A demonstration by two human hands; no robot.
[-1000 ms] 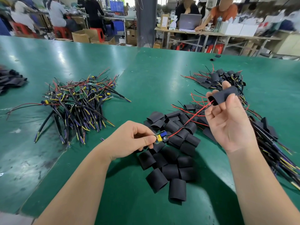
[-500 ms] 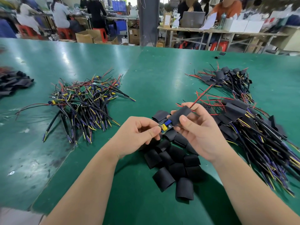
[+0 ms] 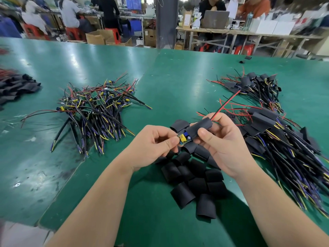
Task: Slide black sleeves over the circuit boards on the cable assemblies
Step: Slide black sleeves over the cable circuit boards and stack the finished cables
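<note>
My left hand pinches a small circuit board with yellow and blue parts at its near end. My right hand grips a black sleeve whose open end meets the board's far end. Red and black wires of the same assembly come out of the sleeve's far end and point up to the right. Both hands hover over a pile of loose black sleeves on the green table.
A heap of unsleeved cable assemblies lies to the left. Sleeved assemblies are stacked to the right, with another bundle behind. More black sleeves sit at the far left edge. People work at benches beyond the table.
My right hand has run the sleeve down the red and black wires from up on the right until it reached the board. My left hand has kept hold of the board.
</note>
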